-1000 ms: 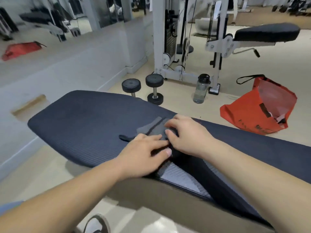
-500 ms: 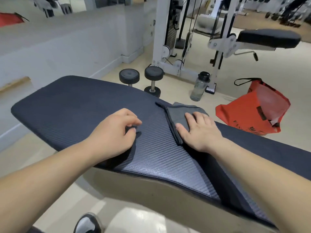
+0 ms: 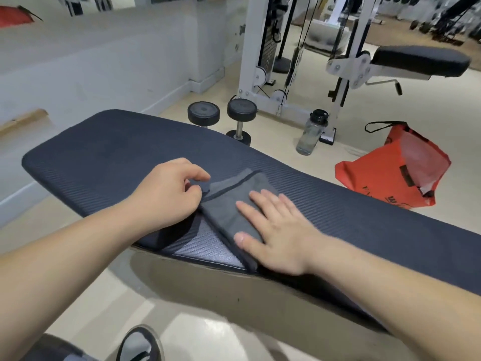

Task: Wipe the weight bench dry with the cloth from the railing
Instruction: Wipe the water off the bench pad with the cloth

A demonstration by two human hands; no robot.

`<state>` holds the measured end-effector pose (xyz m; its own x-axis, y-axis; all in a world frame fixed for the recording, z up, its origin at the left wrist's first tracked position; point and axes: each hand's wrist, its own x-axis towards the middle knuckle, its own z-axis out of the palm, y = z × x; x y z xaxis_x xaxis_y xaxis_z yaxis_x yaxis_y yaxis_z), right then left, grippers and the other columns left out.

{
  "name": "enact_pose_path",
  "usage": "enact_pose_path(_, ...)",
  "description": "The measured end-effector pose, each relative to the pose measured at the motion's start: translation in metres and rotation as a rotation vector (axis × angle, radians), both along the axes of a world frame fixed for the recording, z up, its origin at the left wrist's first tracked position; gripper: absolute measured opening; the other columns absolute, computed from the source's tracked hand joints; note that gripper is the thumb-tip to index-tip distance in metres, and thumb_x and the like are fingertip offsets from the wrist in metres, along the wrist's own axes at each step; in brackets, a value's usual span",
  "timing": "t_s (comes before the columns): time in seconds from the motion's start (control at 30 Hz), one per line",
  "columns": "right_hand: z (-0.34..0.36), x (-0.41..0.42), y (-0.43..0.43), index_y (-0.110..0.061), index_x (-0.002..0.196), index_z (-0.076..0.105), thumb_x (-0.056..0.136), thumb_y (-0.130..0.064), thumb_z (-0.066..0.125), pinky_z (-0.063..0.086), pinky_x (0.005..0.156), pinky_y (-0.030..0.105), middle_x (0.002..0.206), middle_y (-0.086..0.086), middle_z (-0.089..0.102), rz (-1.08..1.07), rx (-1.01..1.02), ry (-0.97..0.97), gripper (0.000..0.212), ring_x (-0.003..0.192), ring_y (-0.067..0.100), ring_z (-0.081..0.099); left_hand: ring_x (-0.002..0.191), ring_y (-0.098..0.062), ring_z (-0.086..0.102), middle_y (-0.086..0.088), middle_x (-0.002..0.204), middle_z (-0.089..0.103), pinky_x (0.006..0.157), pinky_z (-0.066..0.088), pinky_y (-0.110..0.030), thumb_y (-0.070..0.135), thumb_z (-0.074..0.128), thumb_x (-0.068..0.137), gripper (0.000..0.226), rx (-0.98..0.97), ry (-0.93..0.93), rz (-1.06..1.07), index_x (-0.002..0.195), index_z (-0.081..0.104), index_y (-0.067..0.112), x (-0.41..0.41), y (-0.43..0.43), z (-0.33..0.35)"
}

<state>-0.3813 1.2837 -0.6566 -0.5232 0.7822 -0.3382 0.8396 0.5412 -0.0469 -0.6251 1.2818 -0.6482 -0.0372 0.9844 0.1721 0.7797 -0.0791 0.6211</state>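
The dark ribbed weight bench [image 3: 104,157] runs across the view from left to lower right. A grey cloth [image 3: 229,204] lies folded on its near edge. My right hand [image 3: 276,230] presses flat on the cloth with straight fingers. My left hand [image 3: 169,194] pinches the cloth's left corner between thumb and fingers, just to the left of my right hand. Part of the cloth hangs over the bench's front edge.
Two black dumbbells [image 3: 221,115] stand on the floor behind the bench. A clear water bottle [image 3: 311,132] and a red bag [image 3: 393,173] lie further right. A white cable machine [image 3: 263,61] and another padded seat [image 3: 419,59] stand at the back. My shoe [image 3: 138,345] shows below.
My left hand, which held one cloth end apart on the left, has moved right and brought that end over to the part under my right hand, folding the cloth.
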Motion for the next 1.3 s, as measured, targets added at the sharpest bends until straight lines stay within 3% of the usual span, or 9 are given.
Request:
enact_pose_path(0.27, -0.01, 0.033, 0.068, -0.028, 0.166, 0.001, 0.098, -0.074, 0.011, -0.006, 0.128, 0.054, 0.175, 0.011, -0.004, -0.447, 0.057, -0.055, 0.083, 0.161, 0.033, -0.01, 0.084, -0.006, 0.065, 0.014, 0.1, 0.069, 0.083, 0.049, -0.026, 0.01, 0.06, 0.09, 0.031, -0.075, 0.013, -0.011, 0.112, 0.075, 0.026, -0.001, -0.003, 0.005)
enact_pose_path(0.37, -0.006, 0.003, 0.037, -0.026, 0.166, -0.008, 0.097, -0.074, 0.009, -0.012, 0.126, 0.057, 0.174, 0.012, -0.016, -0.361, -0.014, -0.056, 0.086, 0.158, 0.036, -0.022, 0.085, -0.006, 0.065, 0.014, 0.101, 0.07, 0.08, 0.047, -0.024, 0.01, 0.059, 0.09, 0.031, -0.094, 0.036, 0.004, 0.112, 0.075, 0.026, -0.009, -0.007, 0.002)
enact_pose_path(0.5, -0.001, -0.048, -0.02, -0.025, 0.163, -0.018, 0.098, -0.072, 0.013, -0.02, 0.123, 0.059, 0.17, 0.011, -0.029, -0.023, -0.071, -0.047, 0.086, 0.152, 0.035, -0.036, 0.086, -0.005, 0.065, 0.015, 0.102, 0.071, 0.086, 0.053, -0.03, 0.013, 0.059, 0.089, 0.032, -0.102, 0.054, 0.064, 0.111, 0.075, 0.028, -0.019, -0.01, -0.001)
enact_pose_path(0.63, -0.002, -0.059, -0.005, -0.035, 0.164, -0.012, 0.098, -0.074, 0.017, -0.019, 0.125, 0.052, 0.173, 0.002, -0.024, 0.119, -0.075, -0.023, 0.083, 0.155, 0.024, -0.032, 0.086, -0.003, 0.064, 0.011, 0.099, 0.07, 0.085, 0.052, -0.029, 0.012, 0.059, 0.088, 0.032, -0.046, 0.045, 0.084, 0.11, 0.076, 0.028, -0.017, -0.008, 0.001)
enact_pose_path(0.77, -0.005, -0.041, 0.061, -0.041, 0.165, 0.002, 0.097, -0.076, 0.017, -0.011, 0.128, 0.045, 0.175, -0.001, -0.011, -0.088, -0.023, 0.048, 0.077, 0.16, 0.017, -0.018, 0.081, -0.002, 0.062, 0.013, 0.097, 0.068, 0.078, 0.047, -0.023, 0.015, 0.061, 0.09, 0.03, -0.043, 0.016, 0.089, 0.113, 0.075, 0.029, -0.025, -0.012, 0.001)
enact_pose_path(0.87, -0.016, -0.037, 0.097, -0.037, 0.165, 0.009, 0.096, -0.076, 0.015, -0.005, 0.129, 0.049, 0.176, 0.005, -0.001, -0.357, 0.088, 0.089, 0.08, 0.161, 0.024, -0.008, 0.079, -0.003, 0.061, 0.014, 0.095, 0.067, 0.077, 0.046, -0.022, 0.017, 0.061, 0.091, 0.029, -0.055, 0.025, 0.116, 0.113, 0.074, 0.03, -0.042, -0.018, 0.002)
enact_pose_path(0.97, -0.022, -0.054, 0.102, -0.033, 0.166, 0.008, 0.096, -0.075, 0.011, -0.006, 0.127, 0.056, 0.175, 0.012, 0.0, -0.45, 0.124, 0.042, 0.082, 0.161, 0.033, -0.007, 0.082, -0.002, 0.062, 0.014, 0.095, 0.067, 0.077, 0.046, -0.022, 0.016, 0.062, 0.09, 0.028, -0.047, 0.026, 0.187, 0.111, 0.075, 0.029, -0.063, -0.027, 0.003)
enact_pose_path(1.07, -0.018, -0.091, 0.078, -0.032, 0.166, 0.002, 0.095, -0.077, 0.01, -0.01, 0.126, 0.059, 0.175, 0.013, -0.006, -0.357, 0.087, 0.03, 0.084, 0.16, 0.037, -0.013, 0.083, 0.001, 0.062, 0.016, 0.094, 0.066, 0.078, 0.043, -0.022, 0.015, 0.062, 0.09, 0.028, -0.054, 0.036, 0.239, 0.111, 0.076, 0.025, -0.084, -0.038, 0.001)
enact_pose_path(1.3, -0.012, -0.161, -0.02, -0.036, 0.165, -0.008, 0.098, -0.073, 0.017, -0.018, 0.125, 0.053, 0.174, 0.006, -0.018, 0.233, -0.007, 0.054, 0.08, 0.157, 0.028, -0.027, 0.087, -0.008, 0.064, 0.012, 0.097, 0.068, 0.09, 0.051, -0.03, 0.01, 0.061, 0.088, 0.029, -0.056, 0.004, 0.333, 0.11, 0.076, 0.022, -0.109, -0.056, 0.007)
